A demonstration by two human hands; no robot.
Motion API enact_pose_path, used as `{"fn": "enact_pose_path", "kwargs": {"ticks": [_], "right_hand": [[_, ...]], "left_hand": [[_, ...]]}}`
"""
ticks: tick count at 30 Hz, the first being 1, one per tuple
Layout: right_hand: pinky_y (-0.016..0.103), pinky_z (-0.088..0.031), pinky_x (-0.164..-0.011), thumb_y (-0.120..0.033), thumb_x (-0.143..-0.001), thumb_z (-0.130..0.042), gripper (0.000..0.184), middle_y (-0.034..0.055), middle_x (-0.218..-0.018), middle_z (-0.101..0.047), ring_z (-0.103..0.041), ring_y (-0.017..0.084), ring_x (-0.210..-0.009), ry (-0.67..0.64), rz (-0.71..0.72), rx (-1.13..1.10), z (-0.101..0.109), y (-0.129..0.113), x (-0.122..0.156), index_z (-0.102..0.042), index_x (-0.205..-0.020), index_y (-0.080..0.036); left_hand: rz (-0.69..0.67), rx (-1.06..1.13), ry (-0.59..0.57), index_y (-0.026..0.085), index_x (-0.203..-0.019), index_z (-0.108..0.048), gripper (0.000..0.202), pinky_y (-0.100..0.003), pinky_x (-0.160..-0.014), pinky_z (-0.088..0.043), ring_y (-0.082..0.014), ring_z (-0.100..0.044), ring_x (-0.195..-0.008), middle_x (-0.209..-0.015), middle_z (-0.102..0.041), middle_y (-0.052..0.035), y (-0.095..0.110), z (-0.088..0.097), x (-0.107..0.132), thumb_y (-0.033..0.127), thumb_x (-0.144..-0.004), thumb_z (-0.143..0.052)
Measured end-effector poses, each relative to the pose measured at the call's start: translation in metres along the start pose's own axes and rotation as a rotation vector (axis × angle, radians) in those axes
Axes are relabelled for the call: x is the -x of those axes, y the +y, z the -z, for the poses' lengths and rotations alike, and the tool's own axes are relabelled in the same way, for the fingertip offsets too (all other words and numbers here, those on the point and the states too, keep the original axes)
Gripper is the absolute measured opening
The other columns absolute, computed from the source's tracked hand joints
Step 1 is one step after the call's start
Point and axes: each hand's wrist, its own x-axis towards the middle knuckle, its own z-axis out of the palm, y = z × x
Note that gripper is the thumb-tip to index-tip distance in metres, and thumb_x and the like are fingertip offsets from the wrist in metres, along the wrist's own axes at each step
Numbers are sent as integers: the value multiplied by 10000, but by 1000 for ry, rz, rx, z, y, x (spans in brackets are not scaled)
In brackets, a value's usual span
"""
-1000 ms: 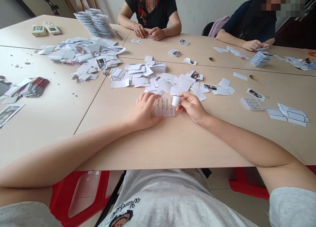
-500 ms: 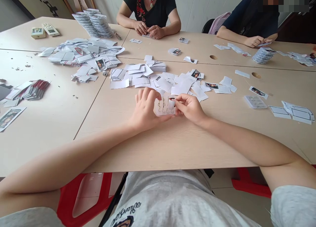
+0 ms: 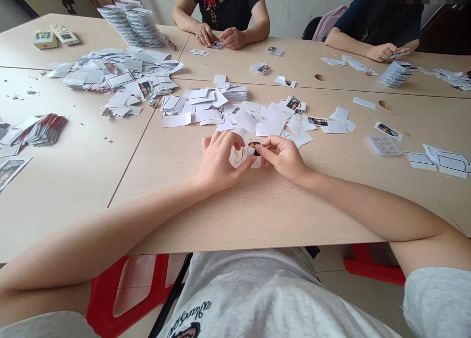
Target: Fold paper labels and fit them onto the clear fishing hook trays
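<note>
My left hand curls around the left side of a small clear plastic box with gold-coloured hooks inside, held just over the table near its front edge. The left thumb reaches across the box's face to a small printed paper label with a dark picture. At the right side, my right hand pinches this label between thumb and fingers against the box. The right fingertips behind the box are partly hidden. Loose white paper labels lie just beyond both hands.
Another clear box lies to the right. A big heap of labelled packets and tall stacks of boxes stand at the back left. Two people work across the table. A red stool is below.
The label has turned so its dark printed side shows and lies against the box. My left thumb has moved up from the box's lower edge onto its face. The view has shifted slightly.
</note>
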Motion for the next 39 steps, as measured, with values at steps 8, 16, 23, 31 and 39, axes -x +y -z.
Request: {"fn": "enact_pose_path", "kwargs": {"ticks": [8,16,23,31,39], "right_hand": [[259,-435,-495,-503,-772,-641,326,-16,-641,-557,-532,112,-519,10,-35,-16,2,1,0,-543,-705,-200],[260,-427,-517,-480,-810,-611,301,-21,-581,-551,-541,120,-522,1,-19,-11,3,2,0,-549,-715,-201],[259,-427,-511,-510,-790,-622,337,-21,-603,-557,-548,117,-524,14,-25,4,3,1,0,-530,-698,-199],[263,-414,-506,-495,-795,-627,337,-12,-556,-564,-555,123,-515,41,-57,2,2,0,1,-530,-694,-189],[271,-415,-480,-513,-792,-624,344,-11,-577,-559,-565,131,-521,54,-48,3,2,5,1,-508,-701,-202]], "left_hand": [[97,115,-15,211,-809,-471,213,-387,-857,-323,-193,-513,-847,-899,-616,-18,-6,5,-1,393,-794,-581],[143,205,26,208,-748,-534,26,-378,-815,-368,-179,-527,-798,-813,-636,-2,-6,6,-3,225,-766,-531],[220,313,35,192,-646,-514,189,-293,-687,-418,-144,-514,-696,-713,-614,3,-8,5,-6,312,-772,-588],[317,405,70,181,-750,-675,197,-278,-651,-436,-127,-556,-674,-735,-673,-11,-9,4,-6,378,-758,-671],[373,462,97,170,-669,-646,249,-269,-580,-444,-117,-541,-633,-727,-642,-23,-15,3,-8,402,-700,-729]]}}
